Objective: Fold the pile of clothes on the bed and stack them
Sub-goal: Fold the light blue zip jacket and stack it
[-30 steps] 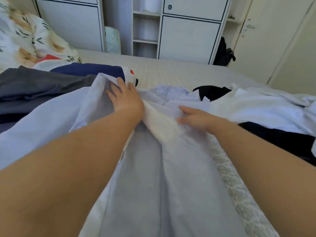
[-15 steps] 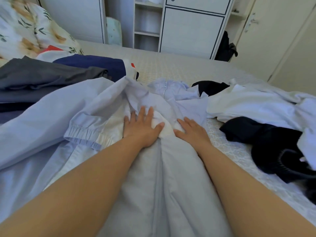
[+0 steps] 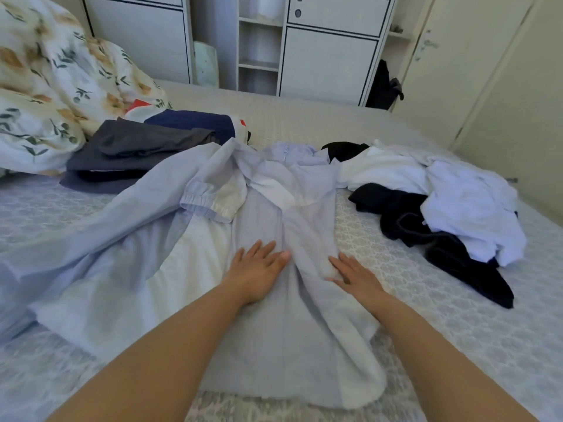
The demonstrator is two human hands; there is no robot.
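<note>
A pale blue garment (image 3: 268, 330) lies spread over the middle and lower left of the frame on the patterned bed (image 3: 457, 330), its white lining showing at the folds. The left hand (image 3: 256, 272) rests flat on it just below centre, fingers straight and slightly spread. The right hand (image 3: 355, 277) lies flat at the garment's right edge, fingers straight; its fingertips look blurred. At centre right sits a heap of unfolded white clothes (image 3: 457, 193) over black clothes (image 3: 451, 254). At upper left, folded dark grey (image 3: 134, 150) and navy clothes (image 3: 195, 123) are stacked beside a floral duvet (image 3: 51, 86). White cabinets (image 3: 329, 62) fill the top of the frame.
</note>
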